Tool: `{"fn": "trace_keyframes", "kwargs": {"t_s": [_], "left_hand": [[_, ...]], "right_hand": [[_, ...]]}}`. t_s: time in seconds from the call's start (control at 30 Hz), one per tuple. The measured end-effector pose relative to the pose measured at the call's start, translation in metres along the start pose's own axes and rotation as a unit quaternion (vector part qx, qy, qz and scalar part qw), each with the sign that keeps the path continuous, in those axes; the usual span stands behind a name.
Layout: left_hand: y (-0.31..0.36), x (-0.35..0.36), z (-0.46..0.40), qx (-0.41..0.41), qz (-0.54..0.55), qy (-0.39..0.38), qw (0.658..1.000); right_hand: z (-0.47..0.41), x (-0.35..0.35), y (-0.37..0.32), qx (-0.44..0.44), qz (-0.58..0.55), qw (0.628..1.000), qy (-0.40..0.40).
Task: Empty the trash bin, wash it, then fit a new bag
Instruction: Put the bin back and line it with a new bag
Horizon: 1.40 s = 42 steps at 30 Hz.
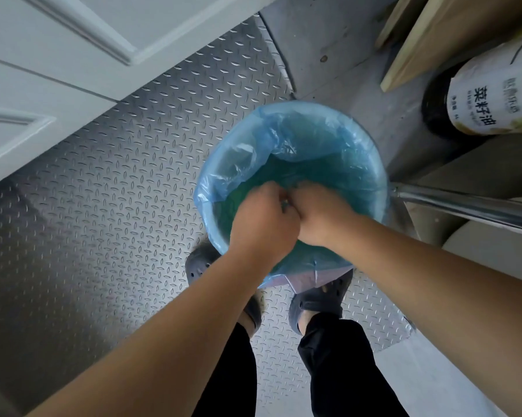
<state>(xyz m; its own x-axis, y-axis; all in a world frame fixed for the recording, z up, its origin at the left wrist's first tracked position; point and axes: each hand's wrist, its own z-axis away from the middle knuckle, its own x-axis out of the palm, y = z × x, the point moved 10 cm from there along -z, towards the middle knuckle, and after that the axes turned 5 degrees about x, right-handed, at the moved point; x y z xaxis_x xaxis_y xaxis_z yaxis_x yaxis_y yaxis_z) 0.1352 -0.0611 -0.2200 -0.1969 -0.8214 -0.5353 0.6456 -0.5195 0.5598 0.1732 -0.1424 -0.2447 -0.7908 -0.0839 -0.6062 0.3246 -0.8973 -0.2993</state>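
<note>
A: Where's it at?
B: Round bin (214, 218) w/ thin blue plastic bag (286, 130), frame centre. Left hand (264, 224) & right hand (321, 216) both curled, pinching bag film inside, touching.
A: Risk?
B: Film's thin; a hard tug prob tears it or slips the rim.

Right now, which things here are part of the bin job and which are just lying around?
Part of the job: trash bin; blue bag lining it; left hand and right hand, both down inside the bag.

Just lying about: oil bottle; wooden boards; metal pipe; white door.
</note>
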Motion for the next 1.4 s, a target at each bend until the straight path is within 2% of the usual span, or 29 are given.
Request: {"fn": "trace_keyframes", "kwargs": {"t_s": [0.07, 0.17, 0.2, 0.3, 0.37, 0.4, 0.47, 0.53, 0.6, 0.63, 0.7, 0.73, 0.8, 0.83, 0.87, 0.93, 1.0, 1.07, 1.2, 1.3, 1.4], "left_hand": [[0.007, -0.009, -0.011, -0.004, 0.038, 0.009, 0.999], [0.004, -0.013, -0.034, -0.066, 0.104, 0.006, 0.992], [0.000, -0.014, -0.040, -0.107, 0.166, 0.013, 0.980], [-0.009, -0.003, -0.051, -0.228, 0.374, 0.027, 0.899], [-0.004, 0.002, -0.055, -0.240, 0.398, 0.012, 0.885], [-0.001, 0.003, -0.053, -0.232, 0.389, 0.005, 0.891], [0.006, 0.002, -0.037, -0.211, 0.364, -0.009, 0.907], [0.010, -0.005, -0.009, -0.172, 0.328, -0.008, 0.929], [0.005, -0.015, 0.034, -0.157, 0.329, 0.016, 0.931], [-0.004, -0.017, 0.061, -0.182, 0.352, 0.027, 0.918], [-0.035, -0.008, 0.112, -0.276, 0.403, 0.045, 0.871], [-0.053, 0.003, 0.137, -0.331, 0.420, 0.045, 0.844], [-0.081, 0.030, 0.177, -0.432, 0.448, 0.028, 0.782], [-0.086, 0.045, 0.189, -0.471, 0.474, 0.012, 0.744], [-0.088, 0.060, 0.196, -0.493, 0.512, -0.006, 0.704], [-0.084, 0.079, 0.192, -0.481, 0.609, -0.024, 0.630], [-0.075, 0.085, 0.176, -0.430, 0.696, -0.040, 0.573], [-0.068, 0.086, 0.163, -0.397, 0.734, -0.061, 0.548], [-0.070, 0.088, 0.147, -0.383, 0.727, -0.061, 0.567], [-0.077, 0.090, 0.140, -0.383, 0.715, -0.029, 0.584], [-0.086, 0.095, 0.139, -0.383, 0.696, -0.009, 0.607]], "right_hand": [[0.001, 0.007, 0.004, 0.013, 0.003, 1.000, -0.028], [0.000, 0.015, 0.003, -0.020, 0.058, 0.997, -0.039], [0.002, 0.019, 0.002, -0.026, 0.068, 0.996, -0.046], [0.007, 0.029, 0.003, -0.036, 0.091, 0.993, -0.069], [0.013, 0.031, 0.001, -0.043, 0.099, 0.991, -0.076], [0.016, 0.028, -0.001, -0.049, 0.100, 0.991, -0.071], [0.026, 0.012, -0.008, -0.068, 0.091, 0.993, -0.030], [0.045, -0.017, -0.012, -0.091, 0.035, 0.993, 0.060], [0.075, -0.048, 0.004, -0.055, -0.076, 0.983, 0.160], [0.093, -0.057, 0.025, -0.002, -0.137, 0.968, 0.210], [0.129, -0.052, 0.086, 0.164, -0.292, 0.905, 0.262], [0.143, -0.033, 0.114, 0.253, -0.408, 0.844, 0.239], [0.159, 0.022, 0.138, 0.373, -0.630, 0.667, 0.137], [0.164, 0.043, 0.134, 0.402, -0.696, 0.589, 0.082], [0.166, 0.057, 0.128, 0.410, -0.738, 0.534, 0.038], [0.163, 0.071, 0.111, 0.379, -0.802, 0.461, -0.023], [0.156, 0.075, 0.097, 0.338, -0.853, 0.395, -0.054], [0.151, 0.076, 0.092, 0.323, -0.879, 0.347, -0.057], [0.140, 0.079, 0.092, 0.308, -0.902, 0.300, -0.034], [0.132, 0.085, 0.094, 0.300, -0.911, 0.281, -0.022], [0.124, 0.093, 0.099, 0.299, -0.909, 0.292, -0.011]]}}
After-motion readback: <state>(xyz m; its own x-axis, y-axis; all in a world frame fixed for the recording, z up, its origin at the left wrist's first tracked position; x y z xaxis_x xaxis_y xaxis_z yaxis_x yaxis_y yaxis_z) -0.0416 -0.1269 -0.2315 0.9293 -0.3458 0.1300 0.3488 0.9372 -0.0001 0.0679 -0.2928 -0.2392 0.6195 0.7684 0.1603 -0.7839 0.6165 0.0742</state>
